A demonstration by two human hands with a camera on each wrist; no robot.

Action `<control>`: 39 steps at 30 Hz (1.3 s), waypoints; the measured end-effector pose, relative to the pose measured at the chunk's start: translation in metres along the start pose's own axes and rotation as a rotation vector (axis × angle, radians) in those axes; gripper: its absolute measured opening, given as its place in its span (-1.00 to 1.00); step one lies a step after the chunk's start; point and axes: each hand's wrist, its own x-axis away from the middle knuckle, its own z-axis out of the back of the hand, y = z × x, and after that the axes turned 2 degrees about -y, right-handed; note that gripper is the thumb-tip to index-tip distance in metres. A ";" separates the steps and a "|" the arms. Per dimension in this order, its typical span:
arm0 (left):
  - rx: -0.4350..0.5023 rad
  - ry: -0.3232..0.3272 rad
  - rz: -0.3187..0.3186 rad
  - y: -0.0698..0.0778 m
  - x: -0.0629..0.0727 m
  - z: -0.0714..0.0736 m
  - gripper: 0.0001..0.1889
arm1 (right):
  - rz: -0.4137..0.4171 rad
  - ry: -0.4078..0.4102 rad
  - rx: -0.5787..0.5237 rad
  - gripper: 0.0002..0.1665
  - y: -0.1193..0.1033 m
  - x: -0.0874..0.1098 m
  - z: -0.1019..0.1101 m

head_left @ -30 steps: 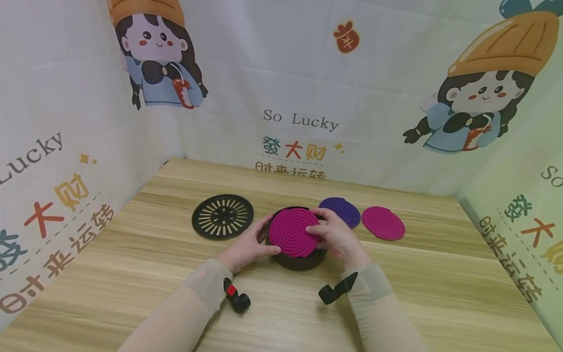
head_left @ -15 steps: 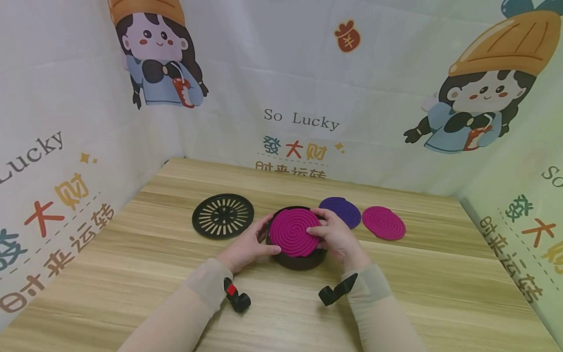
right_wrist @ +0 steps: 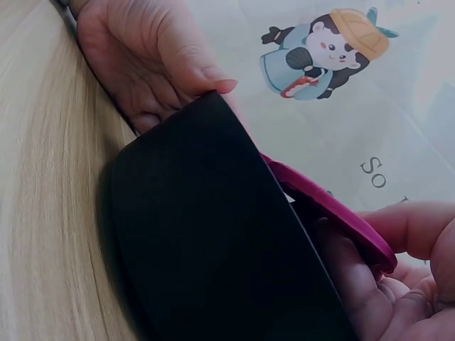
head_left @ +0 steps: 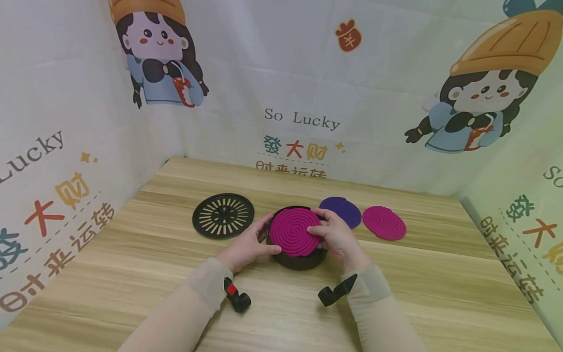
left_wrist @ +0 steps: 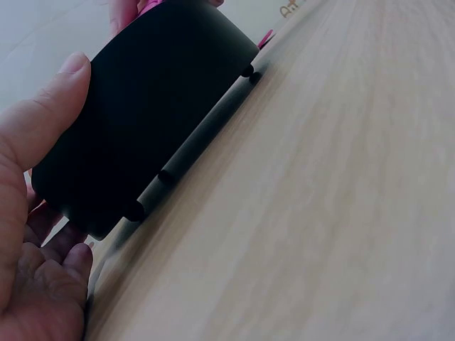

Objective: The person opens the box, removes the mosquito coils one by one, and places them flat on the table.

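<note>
In the head view a magenta mosquito coil (head_left: pixel 293 230) lies tilted over the mouth of a round black tin (head_left: pixel 301 263). My right hand (head_left: pixel 342 240) pinches the coil's right edge, thumb on top and fingers underneath. The right wrist view shows that raised coil edge (right_wrist: pixel 341 209) above the rim, with fingers reaching under it. My left hand (head_left: pixel 246 248) grips the tin's left side. From the left wrist, its thumb (left_wrist: pixel 71 85) presses the dark wall, and its fingers curl near the base. The tin's inside is mostly hidden under the coil.
A black slotted lid (head_left: pixel 224 213) lies flat at the back left of the wooden table (head_left: pixel 281 313). Behind my right hand are a purple coil (head_left: pixel 342 211) and a second magenta coil (head_left: pixel 384 223). A printed cloth (head_left: pixel 228 132) hangs around the table's back and sides.
</note>
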 end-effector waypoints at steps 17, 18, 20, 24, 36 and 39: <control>0.013 -0.014 0.008 0.003 0.002 0.001 0.02 | 0.049 0.049 -0.111 -0.30 0.002 0.001 0.001; 0.011 -0.013 0.007 0.003 0.002 0.001 0.02 | 0.050 0.057 -0.118 -0.30 0.002 0.001 0.001; 0.010 -0.011 0.002 0.003 0.002 0.001 0.02 | 0.053 0.067 -0.137 -0.30 0.001 0.002 0.001; 0.018 -0.014 -0.004 0.003 0.002 0.001 0.02 | 0.072 0.073 -0.186 -0.29 0.000 0.003 0.004; 0.024 -0.018 -0.007 0.005 0.004 0.001 0.02 | 0.088 0.148 -0.325 -0.45 -0.016 0.012 0.037; 0.025 -0.020 -0.011 0.003 0.003 0.002 0.01 | 0.093 0.178 -0.372 -0.46 -0.019 0.013 0.050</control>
